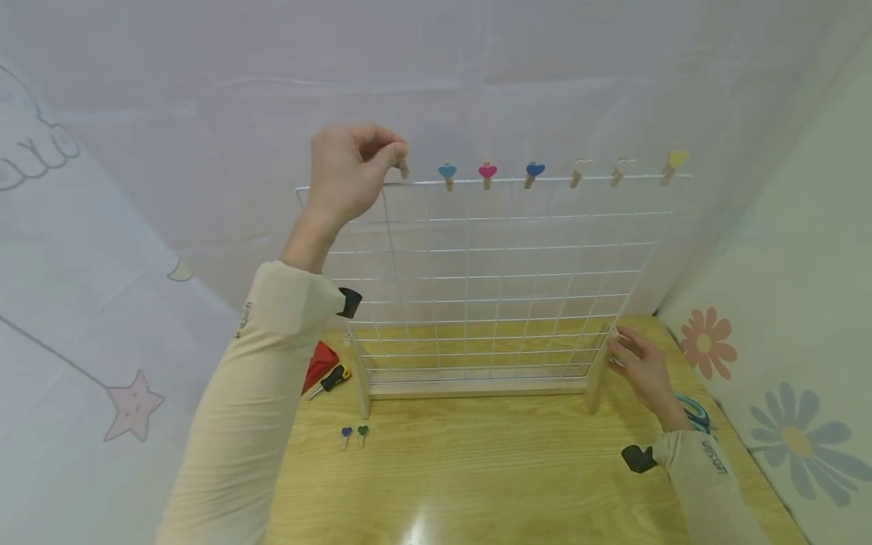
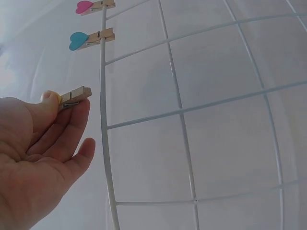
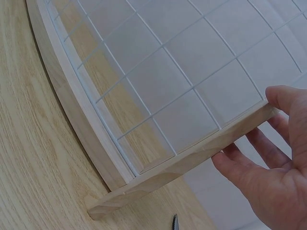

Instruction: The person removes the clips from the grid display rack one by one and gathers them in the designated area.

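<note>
My left hand [image 1: 350, 170] pinches a small wooden clothespin [image 2: 76, 97] between thumb and fingers, just off the top wire of a white wire grid [image 1: 466, 250]. A trace of yellow shows under the thumb in the left wrist view. Along the top wire sit several heart clothespins: a light blue one [image 1: 447, 172], a pink one [image 1: 487, 172], a dark blue one [image 1: 534, 172], two pale ones and a yellow one [image 1: 677, 160] at the right end. My right hand [image 1: 640, 371] grips the upper end of the stand's right wooden post [image 3: 192, 155].
On the table [image 1: 477, 469], a blue heart clothespin [image 1: 347, 433] and a green one [image 1: 362, 431] lie in front of the stand. A screwdriver [image 1: 334, 378] and a red item [image 1: 319, 366] are at the left. Blue-handled scissors [image 1: 695, 415] lie beside the right wrist.
</note>
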Motion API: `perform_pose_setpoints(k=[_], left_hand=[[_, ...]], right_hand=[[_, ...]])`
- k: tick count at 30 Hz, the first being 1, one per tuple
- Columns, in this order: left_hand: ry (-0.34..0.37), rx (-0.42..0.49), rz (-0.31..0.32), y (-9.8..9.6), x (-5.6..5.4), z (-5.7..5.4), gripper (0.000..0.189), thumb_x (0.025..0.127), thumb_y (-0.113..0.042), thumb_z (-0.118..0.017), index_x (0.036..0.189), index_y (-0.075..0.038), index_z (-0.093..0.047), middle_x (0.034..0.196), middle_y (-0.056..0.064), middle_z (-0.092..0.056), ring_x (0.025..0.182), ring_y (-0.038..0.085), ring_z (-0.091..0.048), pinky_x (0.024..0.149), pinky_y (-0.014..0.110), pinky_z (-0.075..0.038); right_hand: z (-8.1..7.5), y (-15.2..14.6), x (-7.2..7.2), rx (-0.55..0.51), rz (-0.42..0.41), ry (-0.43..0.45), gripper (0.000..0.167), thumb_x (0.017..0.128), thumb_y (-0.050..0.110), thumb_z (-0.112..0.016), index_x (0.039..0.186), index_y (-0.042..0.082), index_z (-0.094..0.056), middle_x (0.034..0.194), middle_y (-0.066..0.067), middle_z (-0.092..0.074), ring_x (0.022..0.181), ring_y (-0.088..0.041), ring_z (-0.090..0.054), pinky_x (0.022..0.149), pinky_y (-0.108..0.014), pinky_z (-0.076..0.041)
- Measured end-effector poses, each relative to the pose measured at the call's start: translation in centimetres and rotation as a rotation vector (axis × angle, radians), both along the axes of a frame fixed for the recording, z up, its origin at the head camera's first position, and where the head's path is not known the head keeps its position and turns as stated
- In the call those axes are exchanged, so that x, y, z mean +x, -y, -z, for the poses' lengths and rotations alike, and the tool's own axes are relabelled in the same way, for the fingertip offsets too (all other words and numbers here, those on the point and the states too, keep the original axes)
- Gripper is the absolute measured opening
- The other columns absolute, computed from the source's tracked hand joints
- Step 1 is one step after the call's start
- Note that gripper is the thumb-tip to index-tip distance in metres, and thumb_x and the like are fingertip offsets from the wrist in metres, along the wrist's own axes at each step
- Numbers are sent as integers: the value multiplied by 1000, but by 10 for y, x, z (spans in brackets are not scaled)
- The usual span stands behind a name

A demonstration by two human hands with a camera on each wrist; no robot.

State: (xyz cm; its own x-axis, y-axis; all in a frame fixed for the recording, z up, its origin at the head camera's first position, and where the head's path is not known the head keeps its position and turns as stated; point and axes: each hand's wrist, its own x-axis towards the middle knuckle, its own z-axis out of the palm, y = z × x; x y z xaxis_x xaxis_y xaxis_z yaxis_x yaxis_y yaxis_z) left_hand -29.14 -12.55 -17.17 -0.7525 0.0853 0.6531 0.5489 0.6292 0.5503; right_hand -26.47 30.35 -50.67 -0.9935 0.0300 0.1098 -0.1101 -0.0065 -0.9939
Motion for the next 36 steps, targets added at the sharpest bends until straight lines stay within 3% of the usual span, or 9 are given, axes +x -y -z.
perform_pose_setpoints(k=[10, 15, 18, 21, 28, 36], left_hand=[[20, 56, 27, 11, 11, -2, 19, 91, -21, -68, 102, -7, -75, 88, 3, -73, 75, 6, -66, 75, 19, -49], [29, 131, 127, 18, 24, 3, 20, 88, -16, -70, 102, -3, -74, 85, 1, -73, 72, 8, -67, 75, 20, -51], [49, 151, 188, 23, 33, 14, 18, 88, -13, -70, 102, -1, -73, 83, 2, -72, 70, 11, -68, 73, 21, -52], [82, 153, 206, 29, 39, 27, 18, 89, -14, -69, 102, -1, -73, 80, 0, -71, 70, 9, -67, 70, 20, -51], [67, 152, 262, 44, 42, 52, 18, 91, -7, -64, 103, 3, -71, 79, 0, -70, 67, 9, -65, 65, 18, -50], [229, 110, 249, 62, 47, 86, 21, 94, -15, -62, 110, -2, -70, 88, 6, -70, 74, 12, -66, 70, 20, -50]], right_hand=[[1, 0, 1, 7, -5, 11, 55, 96, 19, -59, 144, 0, -38, 107, 11, -58, 93, -2, -63, 79, -23, -53], [-1, 0, 0, -4, -6, 14, 56, 96, 19, -59, 144, 1, -37, 108, 11, -58, 93, -1, -63, 79, -22, -53], [0, 0, -1, 9, -8, 12, 57, 97, 20, -59, 145, 0, -36, 108, 12, -58, 94, -1, -63, 79, -22, -53], [1, 0, -1, 13, -9, 15, 58, 96, 20, -59, 145, -1, -36, 108, 12, -58, 94, -1, -63, 79, -23, -53], [2, 0, -1, -1, -10, 19, 57, 97, 19, -59, 146, 1, -35, 108, 12, -58, 94, -1, -63, 80, -23, -53], [2, -1, -1, -30, -17, 16, 57, 97, 15, -58, 146, -1, -34, 107, 13, -58, 94, -2, -63, 79, -22, -53]])
